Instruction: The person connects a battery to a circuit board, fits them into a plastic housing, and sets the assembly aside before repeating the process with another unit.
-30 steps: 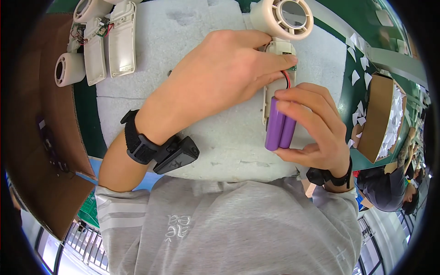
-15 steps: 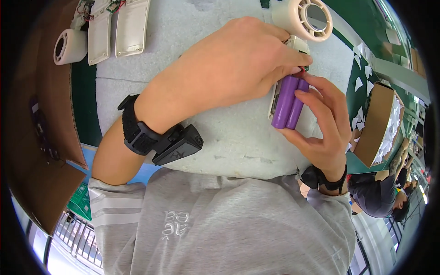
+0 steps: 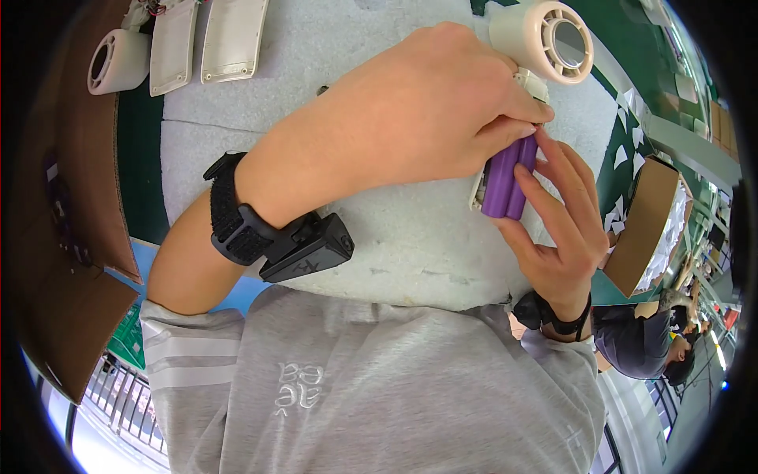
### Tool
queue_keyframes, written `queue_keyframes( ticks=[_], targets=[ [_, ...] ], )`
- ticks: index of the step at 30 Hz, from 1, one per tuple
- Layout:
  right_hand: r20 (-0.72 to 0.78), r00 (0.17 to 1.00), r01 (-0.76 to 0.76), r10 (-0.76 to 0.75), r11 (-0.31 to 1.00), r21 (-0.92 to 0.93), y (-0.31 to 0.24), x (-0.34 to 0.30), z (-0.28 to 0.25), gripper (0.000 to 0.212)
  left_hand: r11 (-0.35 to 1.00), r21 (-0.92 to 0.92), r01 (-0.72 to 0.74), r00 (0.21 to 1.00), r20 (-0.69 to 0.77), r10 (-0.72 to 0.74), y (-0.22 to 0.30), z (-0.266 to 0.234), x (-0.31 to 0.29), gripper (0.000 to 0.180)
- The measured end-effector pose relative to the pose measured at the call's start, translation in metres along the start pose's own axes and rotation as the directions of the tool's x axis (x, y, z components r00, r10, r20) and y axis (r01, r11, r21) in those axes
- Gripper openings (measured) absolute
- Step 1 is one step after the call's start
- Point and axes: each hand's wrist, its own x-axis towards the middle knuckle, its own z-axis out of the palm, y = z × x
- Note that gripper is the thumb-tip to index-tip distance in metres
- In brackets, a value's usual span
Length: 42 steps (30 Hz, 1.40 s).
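Two purple cylindrical battery cells (image 3: 504, 186) lie side by side over an off-white plastic housing (image 3: 477, 192), most of which they cover. My right hand (image 3: 564, 225) grips the cells, thumb at their near end and fingers along their right side. Reaching across from the left, my left hand (image 3: 450, 99) is pinched at the far end of the cells. Whatever lies between its thumb and fingertips is hidden. Just beyond those fingertips is a round cream fan head (image 3: 525, 35) with a spoked ring, apparently joined to the housing.
Pale foam padding (image 3: 379, 245) covers the green work surface. At the far left are two open off-white shells (image 3: 235, 39) and another fan head (image 3: 126, 63). Cardboard (image 3: 79, 197) stands at left. A box of white pieces (image 3: 643, 229) sits at right, a person (image 3: 643, 344) beyond.
The cells and both hands appear slightly farther right. My left fingertips have moved down onto the far end of the cells, covering the red wire and green board seen before.
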Motion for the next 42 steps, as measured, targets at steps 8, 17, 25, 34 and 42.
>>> queue_keyframes(
  ticks=[8, 17, 25, 34, 42],
  targets=[
    [-0.042, 0.973, -0.219, 0.229, 0.961, 0.172, 0.001, 0.003, 0.004, 0.044, 0.962, -0.178, 0.208, 0.924, 0.358, -0.134, 0.004, -0.032, 0.019, 0.038],
    [0.021, 0.946, -0.319, 0.323, 0.921, 0.221, -0.004, 0.014, 0.004, 0.048, 0.947, -0.211, 0.240, 0.922, 0.355, -0.154, 0.006, -0.028, 0.015, 0.042],
    [0.063, 0.943, -0.334, 0.328, 0.925, 0.181, -0.004, 0.017, 0.005, 0.060, 0.968, -0.104, 0.230, 0.949, 0.244, -0.199, 0.005, -0.010, 0.006, 0.044],
    [0.006, 0.970, -0.239, 0.243, 0.948, 0.210, 0.002, 0.004, 0.005, 0.078, 0.932, -0.167, 0.322, 0.936, 0.204, -0.287, 0.005, -0.007, 0.003, 0.053],
    [0.017, 0.981, -0.195, 0.194, 0.977, 0.088, 0.003, 0.018, -0.001, 0.069, 0.956, -0.257, 0.145, 0.989, 0.041, -0.139, -0.001, 0.002, -0.001, 0.056]
  ],
)
